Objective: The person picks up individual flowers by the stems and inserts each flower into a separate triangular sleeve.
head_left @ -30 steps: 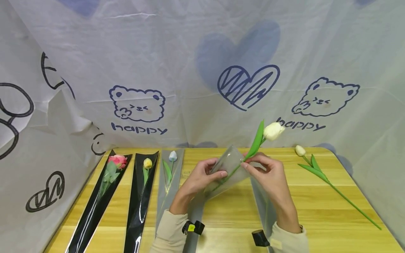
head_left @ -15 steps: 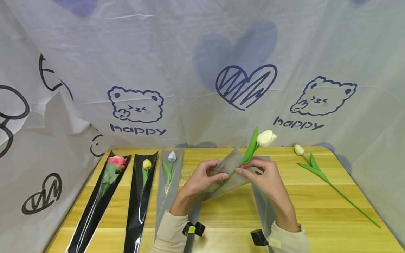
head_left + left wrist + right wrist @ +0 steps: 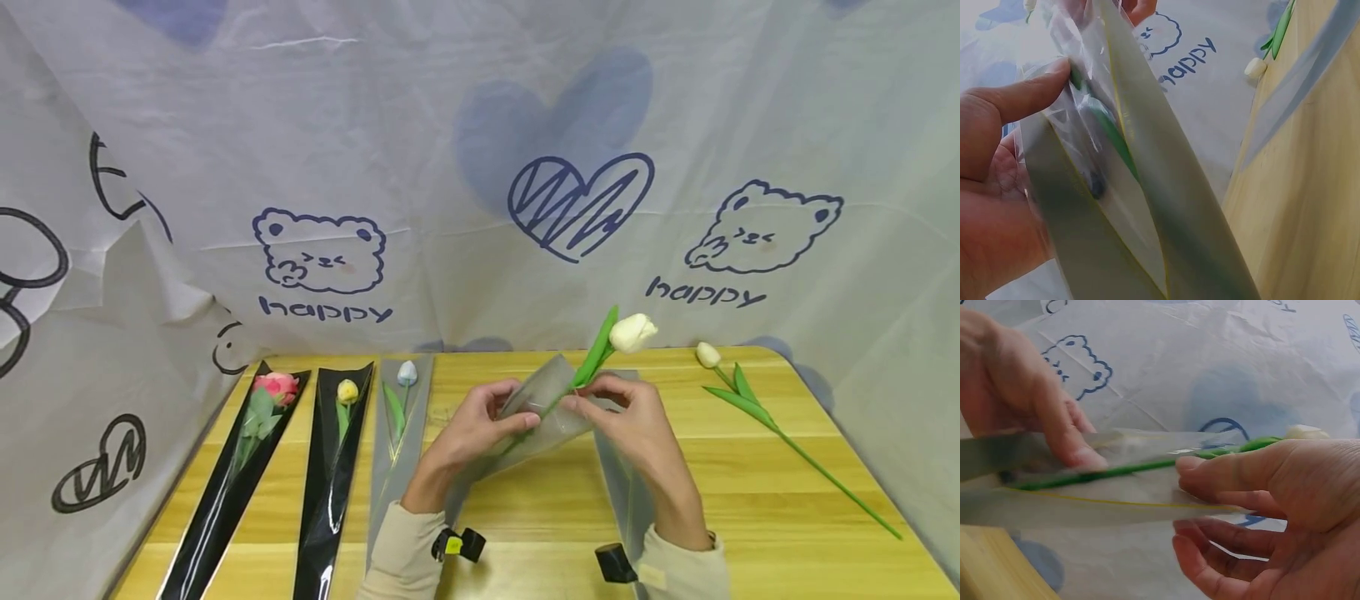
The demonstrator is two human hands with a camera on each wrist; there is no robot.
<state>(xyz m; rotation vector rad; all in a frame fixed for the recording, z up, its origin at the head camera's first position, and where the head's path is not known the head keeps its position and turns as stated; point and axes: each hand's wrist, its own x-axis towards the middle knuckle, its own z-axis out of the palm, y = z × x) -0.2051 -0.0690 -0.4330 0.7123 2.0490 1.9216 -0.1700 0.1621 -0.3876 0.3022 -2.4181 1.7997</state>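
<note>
A white tulip [image 3: 632, 332] with green leaves slants up to the right, its stem [image 3: 1141, 467] inside a clear wrapping sleeve with grey sides [image 3: 1185, 212]. My left hand [image 3: 480, 423] grips the sleeve around its middle, thumb pressed over the plastic and stem. At the mouth of the sleeve, my right hand [image 3: 636, 421] pinches the tulip below its leaves with thumb and index finger. Its other fingers are loosely bent in the right wrist view. The lower stem shows through the clear plastic in the left wrist view.
On the left of the wooden table [image 3: 750, 500] lie a pink flower [image 3: 277, 388] and a yellow tulip [image 3: 347, 392] in black sleeves, and a blue tulip [image 3: 407, 372] in a grey one. Another white tulip [image 3: 780, 433] lies right. A grey sleeve [image 3: 615, 467] lies under my right forearm.
The tulip has slid down and left, deeper into the sleeve, with my right hand following. My left hand keeps its grip on the sleeve with little movement.
</note>
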